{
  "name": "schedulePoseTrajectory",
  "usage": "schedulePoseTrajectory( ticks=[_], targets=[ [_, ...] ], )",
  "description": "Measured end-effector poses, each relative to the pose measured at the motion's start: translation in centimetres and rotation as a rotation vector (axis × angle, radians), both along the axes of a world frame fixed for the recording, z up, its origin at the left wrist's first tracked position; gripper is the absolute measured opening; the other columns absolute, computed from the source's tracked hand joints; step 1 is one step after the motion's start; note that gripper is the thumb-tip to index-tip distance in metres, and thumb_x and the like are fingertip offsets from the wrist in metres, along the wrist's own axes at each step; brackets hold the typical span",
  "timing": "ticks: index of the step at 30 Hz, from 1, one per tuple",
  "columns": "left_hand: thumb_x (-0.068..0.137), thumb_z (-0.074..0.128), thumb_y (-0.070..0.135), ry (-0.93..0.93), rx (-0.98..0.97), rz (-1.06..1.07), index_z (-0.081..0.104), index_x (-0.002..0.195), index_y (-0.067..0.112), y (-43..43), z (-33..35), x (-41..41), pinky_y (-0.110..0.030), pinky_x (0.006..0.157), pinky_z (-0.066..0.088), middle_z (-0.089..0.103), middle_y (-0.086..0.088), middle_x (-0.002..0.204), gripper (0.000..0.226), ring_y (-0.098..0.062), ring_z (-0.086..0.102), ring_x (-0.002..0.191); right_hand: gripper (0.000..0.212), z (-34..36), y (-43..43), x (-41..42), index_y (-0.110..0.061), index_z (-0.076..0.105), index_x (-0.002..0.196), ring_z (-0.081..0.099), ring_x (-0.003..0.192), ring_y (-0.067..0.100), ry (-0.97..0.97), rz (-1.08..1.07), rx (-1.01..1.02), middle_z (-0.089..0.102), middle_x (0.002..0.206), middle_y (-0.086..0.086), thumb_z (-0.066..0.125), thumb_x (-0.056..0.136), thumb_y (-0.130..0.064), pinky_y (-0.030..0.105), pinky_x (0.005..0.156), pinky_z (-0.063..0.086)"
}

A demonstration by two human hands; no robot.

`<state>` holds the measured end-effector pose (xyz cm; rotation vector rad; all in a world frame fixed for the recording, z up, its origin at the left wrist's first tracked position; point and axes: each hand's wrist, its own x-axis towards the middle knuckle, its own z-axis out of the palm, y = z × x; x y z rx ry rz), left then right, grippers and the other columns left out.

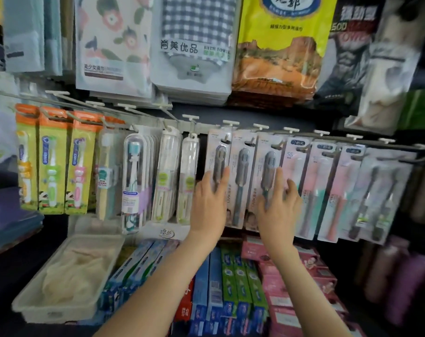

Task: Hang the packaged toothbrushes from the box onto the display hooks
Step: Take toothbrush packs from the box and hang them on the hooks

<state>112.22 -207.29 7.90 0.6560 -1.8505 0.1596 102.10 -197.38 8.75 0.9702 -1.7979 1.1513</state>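
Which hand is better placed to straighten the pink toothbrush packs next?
Probably right: the right hand rests on the rightmost grey pack beside the pink packs, while the left hand lies on the leftmost grey pack.

Three packaged toothbrushes [240, 181], dark grey brushes under clear blisters on pale pinkish cards, hang upright and side by side from neighbouring white-tipped display hooks [230, 122] mid-row, their card edges touching or slightly overlapping.
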Motion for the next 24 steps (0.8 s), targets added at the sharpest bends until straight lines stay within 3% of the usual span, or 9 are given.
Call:
schedulePoseTrajectory(
  ticks=[2, 5, 8, 10, 12, 17, 22, 24],
  targets=[
    [0.071, 0.08, 0.003, 0.017, 0.057, 0.005, 0.032, 0.148, 0.023, -0.1, 0.1, -0.8, -0.036, 0.078, 0.055, 0.041, -0.022, 0.134, 0.093, -0.033, 0.056, 0.107, 0.072, 0.5, 0.3, -0.6, -0.013, 0.025, 0.151, 0.052, 0.093, 0.039, 0.036, 0.014, 0.031, 0.047, 0.127, 0.026, 0.064, 0.09, -0.015, 0.043, 0.072, 0.045],
    [0.074, 0.079, 0.008, 0.01, 0.123, 0.014, 0.025, 0.151, 0.024, -0.1, 0.3, -1.6, -0.036, 0.08, 0.053, 0.038, -0.022, 0.134, 0.095, -0.033, 0.052, 0.106, 0.075, 1.3, 0.4, -0.8, -0.02, 0.011, 0.153, 0.045, 0.074, 0.023, 0.0, 0.035, 0.114, 0.049, 0.116, 0.017, 0.057, 0.095, -0.028, 0.03, 0.057, 0.037],
    [0.088, 0.067, 0.012, -0.024, 0.19, 0.028, -0.001, 0.152, 0.03, 0.1, 1.0, -2.0, -0.039, 0.087, 0.05, 0.031, -0.028, 0.143, 0.095, -0.037, 0.05, 0.112, 0.077, 2.4, 0.3, -1.0, -0.031, -0.008, 0.152, 0.049, 0.076, 0.023, -0.063, -0.002, 0.188, 0.049, 0.113, 0.011, 0.046, 0.098, -0.04, 0.03, 0.054, 0.038],
    [0.097, 0.052, 0.012, -0.056, 0.215, 0.036, -0.023, 0.144, 0.036, 0.0, 1.5, -2.3, -0.039, 0.095, 0.045, 0.016, -0.028, 0.15, 0.092, -0.038, 0.041, 0.122, 0.076, 3.3, 0.1, -1.2, -0.035, -0.014, 0.15, 0.054, 0.078, 0.025, -0.09, -0.009, 0.207, 0.053, 0.109, 0.009, 0.041, 0.099, -0.044, 0.032, 0.055, 0.042],
    [0.099, 0.046, 0.01, -0.04, 0.231, 0.031, -0.036, 0.134, 0.044, 0.0, 1.8, -2.4, -0.038, 0.095, 0.044, 0.014, -0.025, 0.15, 0.095, -0.035, 0.037, 0.124, 0.075, 3.9, 0.0, -1.5, -0.035, -0.017, 0.149, 0.055, 0.069, 0.024, -0.09, 0.018, 0.224, 0.056, 0.097, 0.009, 0.039, 0.1, -0.042, 0.034, 0.052, 0.045],
    [0.095, 0.053, 0.006, 0.015, 0.251, 0.018, -0.022, 0.14, 0.049, 0.5, 2.1, -2.5, -0.038, 0.095, 0.04, 0.019, -0.022, 0.144, 0.097, -0.033, 0.03, 0.125, 0.072, 4.4, -0.3, -2.1, -0.029, -0.016, 0.151, 0.048, 0.049, 0.023, -0.098, 0.118, 0.24, 0.054, 0.065, 0.006, 0.038, 0.101, -0.025, 0.03, 0.046, 0.038],
    [0.091, 0.052, -0.005, -0.073, 0.214, 0.131, -0.006, 0.15, 0.042, 0.7, 2.3, -1.2, -0.038, 0.099, 0.037, 0.012, -0.023, 0.146, 0.096, -0.035, 0.025, 0.128, 0.072, 4.4, -0.1, -2.3, -0.03, -0.016, 0.15, 0.042, 0.048, 0.02, -0.189, 0.273, 0.219, 0.047, 0.06, 0.004, 0.037, 0.102, -0.022, 0.031, 0.049, 0.035],
    [0.092, 0.05, -0.004, -0.104, 0.244, 0.153, -0.007, 0.151, 0.04, 1.0, 2.4, -1.0, -0.041, 0.108, 0.031, 0.004, -0.023, 0.151, 0.093, -0.038, 0.016, 0.136, 0.072, 4.5, 0.1, -2.4, -0.032, -0.017, 0.149, 0.042, 0.049, 0.021, -0.211, 0.322, 0.234, 0.046, 0.059, 0.003, 0.037, 0.102, -0.021, 0.032, 0.051, 0.037]
  ],
)
